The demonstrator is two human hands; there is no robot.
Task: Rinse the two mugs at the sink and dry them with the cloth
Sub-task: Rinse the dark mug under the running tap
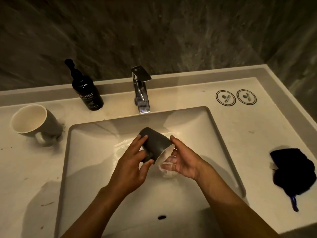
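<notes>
dark mug (157, 146) tilted over sink (89, 152), mouth low, water spilling out. left hand (133, 167) grips body and handle, fingers curled round. right hand (181, 160) loosely cupped under mouth, thumb on rim. wet glazed ceramic, likely slippery, rigid, chippable: safest hold at handle. second mug (32, 121) on counter left, cloth (293, 170) right

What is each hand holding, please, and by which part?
The left hand grips the tilted dark grey ceramic mug around its body; the right hand rests its thumb on the rim, fingers cupped below.
</notes>
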